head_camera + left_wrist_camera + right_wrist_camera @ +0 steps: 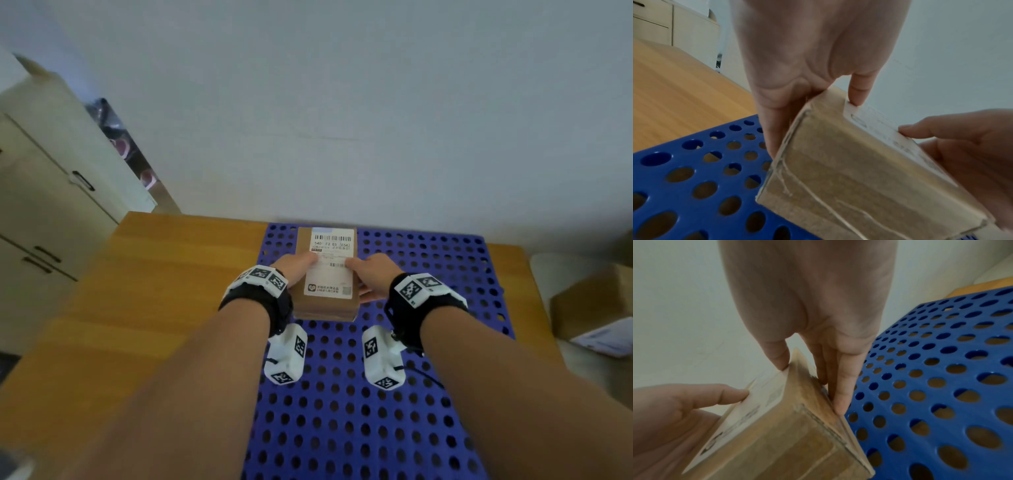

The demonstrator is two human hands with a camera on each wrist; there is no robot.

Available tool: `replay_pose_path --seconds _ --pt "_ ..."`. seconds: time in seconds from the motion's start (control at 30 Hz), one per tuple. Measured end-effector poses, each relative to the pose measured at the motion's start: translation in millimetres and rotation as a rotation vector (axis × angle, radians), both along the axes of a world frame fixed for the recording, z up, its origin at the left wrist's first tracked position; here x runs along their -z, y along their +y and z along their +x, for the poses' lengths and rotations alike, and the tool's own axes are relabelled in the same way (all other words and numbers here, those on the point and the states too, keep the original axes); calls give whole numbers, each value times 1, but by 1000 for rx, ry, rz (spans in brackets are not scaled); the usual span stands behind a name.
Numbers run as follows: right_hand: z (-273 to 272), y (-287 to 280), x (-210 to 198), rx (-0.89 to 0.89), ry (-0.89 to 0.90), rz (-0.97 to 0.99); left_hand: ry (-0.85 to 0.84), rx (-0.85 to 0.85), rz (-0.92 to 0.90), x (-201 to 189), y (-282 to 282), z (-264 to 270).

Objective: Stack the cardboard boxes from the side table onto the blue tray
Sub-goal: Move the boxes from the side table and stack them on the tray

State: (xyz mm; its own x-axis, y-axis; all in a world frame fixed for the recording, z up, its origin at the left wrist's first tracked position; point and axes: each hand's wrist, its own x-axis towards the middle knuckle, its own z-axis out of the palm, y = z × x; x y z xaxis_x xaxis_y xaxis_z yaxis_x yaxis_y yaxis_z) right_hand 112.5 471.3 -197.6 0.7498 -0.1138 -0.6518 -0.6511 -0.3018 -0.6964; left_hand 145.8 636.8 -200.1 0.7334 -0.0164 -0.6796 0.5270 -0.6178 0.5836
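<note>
Behind your wooden table point(154, 274) rose a pale wall; from the head view your left hand point(294, 270) and right hand point(371, 274) clamped a brown cardboard box with a white shipping label point(329, 274) over the perforated blue plastic tray point(428, 274). Your left wrist view showed fingers point(772, 129) flat on its side, thumb on top. Your right wrist view showed the same on the opposite side.

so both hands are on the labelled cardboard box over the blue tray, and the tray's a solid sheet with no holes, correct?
Not quite. The left hand and right hand do hold the labelled cardboard box over the blue tray, but the tray is perforated with round holes all over, not solid. The head view shows it, and both wrist views confirm it.
</note>
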Motion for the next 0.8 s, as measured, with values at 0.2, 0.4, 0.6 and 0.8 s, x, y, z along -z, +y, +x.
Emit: replay_pose_path --seconds 0.2,0.4,0.6,0.8 --pt "3 12 9 10 31 0 33 -4 -13 11 9 7" --pt "2 19 15 29 48 -23 39 22 1 16 13 4" --pt "-1 17 16 65 39 -33 33 57 -13 16 9 3" --pt "-5 15 16 69 36 -33 51 72 -6 19 10 4"
